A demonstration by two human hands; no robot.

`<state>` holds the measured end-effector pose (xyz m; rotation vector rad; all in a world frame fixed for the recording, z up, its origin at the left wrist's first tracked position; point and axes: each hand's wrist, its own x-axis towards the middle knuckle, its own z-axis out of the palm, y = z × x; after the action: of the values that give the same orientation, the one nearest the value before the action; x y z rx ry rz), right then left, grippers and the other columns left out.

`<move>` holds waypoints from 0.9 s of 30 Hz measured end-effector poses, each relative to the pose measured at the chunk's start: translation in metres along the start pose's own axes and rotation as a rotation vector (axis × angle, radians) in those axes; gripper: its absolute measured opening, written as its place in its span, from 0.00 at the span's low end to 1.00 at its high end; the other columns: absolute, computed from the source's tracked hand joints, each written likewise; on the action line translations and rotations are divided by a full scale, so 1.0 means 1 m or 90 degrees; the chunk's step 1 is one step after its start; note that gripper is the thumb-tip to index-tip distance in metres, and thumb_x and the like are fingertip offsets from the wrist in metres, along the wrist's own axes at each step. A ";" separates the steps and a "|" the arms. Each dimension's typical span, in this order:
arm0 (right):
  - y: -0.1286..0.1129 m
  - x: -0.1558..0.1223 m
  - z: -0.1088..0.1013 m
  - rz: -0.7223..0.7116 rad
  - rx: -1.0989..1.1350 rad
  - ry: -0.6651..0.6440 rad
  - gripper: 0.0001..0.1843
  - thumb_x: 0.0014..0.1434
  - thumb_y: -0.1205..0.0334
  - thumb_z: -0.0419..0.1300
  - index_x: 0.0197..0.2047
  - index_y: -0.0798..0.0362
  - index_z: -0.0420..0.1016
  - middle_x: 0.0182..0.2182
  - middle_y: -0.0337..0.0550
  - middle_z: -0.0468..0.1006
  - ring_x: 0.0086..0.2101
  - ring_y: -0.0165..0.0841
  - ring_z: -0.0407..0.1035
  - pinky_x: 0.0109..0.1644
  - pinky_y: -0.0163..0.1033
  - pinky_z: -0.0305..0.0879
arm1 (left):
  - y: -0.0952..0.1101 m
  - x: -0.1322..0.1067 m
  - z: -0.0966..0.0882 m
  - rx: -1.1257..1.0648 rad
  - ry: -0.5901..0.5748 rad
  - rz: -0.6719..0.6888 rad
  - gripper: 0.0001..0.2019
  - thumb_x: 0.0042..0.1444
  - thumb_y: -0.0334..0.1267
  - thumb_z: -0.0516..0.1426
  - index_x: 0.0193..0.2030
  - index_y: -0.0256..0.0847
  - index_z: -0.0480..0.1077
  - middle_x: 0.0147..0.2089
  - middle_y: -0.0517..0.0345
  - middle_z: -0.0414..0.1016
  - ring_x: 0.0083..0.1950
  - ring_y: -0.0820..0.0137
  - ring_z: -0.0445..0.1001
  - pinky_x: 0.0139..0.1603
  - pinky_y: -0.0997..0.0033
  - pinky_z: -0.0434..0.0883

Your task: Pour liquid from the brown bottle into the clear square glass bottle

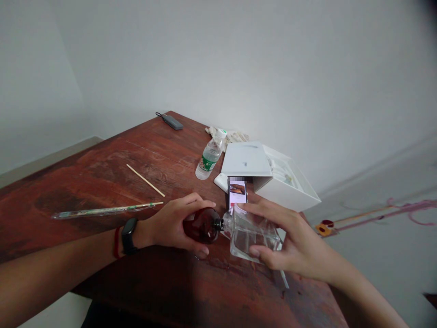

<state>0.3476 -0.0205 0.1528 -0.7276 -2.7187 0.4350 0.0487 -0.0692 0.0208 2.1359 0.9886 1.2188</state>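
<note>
My left hand [180, 223] is wrapped round a dark red-brown bottle [205, 226], which leans to the right with its narrow black neck pointing at the other vessel. In my right hand [290, 241] a clear square bottle [251, 237] is tipped on its side, fingers above and thumb below. Its mouth meets the neck of the brown bottle; whether they touch, I cannot tell. Some clear liquid seems to be inside the square bottle. A few wet spots show on the wood beneath. Behind the square bottle lies a phone [238, 193] with its screen lit.
On the brown wooden table [102, 173] stand a capped plastic water bottle [209, 157] and white boxes [246, 159]. A wooden chopstick [145, 180], a wrapped chopstick packet [105, 210] and a grey adapter [172, 121] lie to the left. A wall rises behind.
</note>
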 end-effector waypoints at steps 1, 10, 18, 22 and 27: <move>0.000 0.000 0.000 0.001 -0.001 -0.003 0.33 0.59 0.54 0.71 0.67 0.47 0.77 0.57 0.54 0.86 0.52 0.50 0.83 0.51 0.53 0.83 | 0.000 0.000 0.000 -0.001 0.000 0.001 0.45 0.49 0.66 0.75 0.69 0.50 0.69 0.55 0.52 0.76 0.51 0.56 0.80 0.52 0.57 0.78; 0.002 0.000 -0.001 0.003 0.002 -0.017 0.33 0.62 0.53 0.70 0.68 0.46 0.75 0.59 0.54 0.84 0.53 0.51 0.82 0.53 0.56 0.82 | 0.000 0.000 0.000 -0.005 -0.001 0.011 0.45 0.50 0.66 0.75 0.69 0.50 0.69 0.55 0.51 0.77 0.51 0.56 0.80 0.51 0.56 0.78; -0.001 0.001 0.000 0.015 0.010 -0.025 0.32 0.62 0.55 0.70 0.68 0.46 0.75 0.58 0.52 0.84 0.55 0.50 0.82 0.53 0.53 0.82 | -0.001 0.001 0.000 -0.005 0.000 0.013 0.45 0.50 0.67 0.74 0.69 0.49 0.69 0.55 0.51 0.77 0.52 0.55 0.80 0.52 0.56 0.78; -0.001 0.001 -0.001 0.007 -0.001 -0.022 0.32 0.61 0.54 0.70 0.68 0.47 0.76 0.58 0.53 0.85 0.54 0.51 0.82 0.54 0.53 0.82 | 0.000 0.001 0.000 0.001 0.002 0.014 0.45 0.49 0.66 0.75 0.69 0.49 0.69 0.55 0.51 0.77 0.51 0.56 0.79 0.52 0.57 0.78; -0.001 0.002 -0.002 0.001 -0.011 -0.023 0.30 0.62 0.54 0.70 0.67 0.46 0.76 0.57 0.51 0.86 0.53 0.51 0.83 0.53 0.54 0.82 | 0.000 0.000 0.000 -0.003 0.000 0.010 0.44 0.51 0.65 0.74 0.69 0.50 0.69 0.55 0.52 0.76 0.51 0.56 0.79 0.51 0.59 0.77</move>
<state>0.3456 -0.0201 0.1552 -0.7332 -2.7596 0.4297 0.0491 -0.0698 0.0207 2.1442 0.9696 1.2276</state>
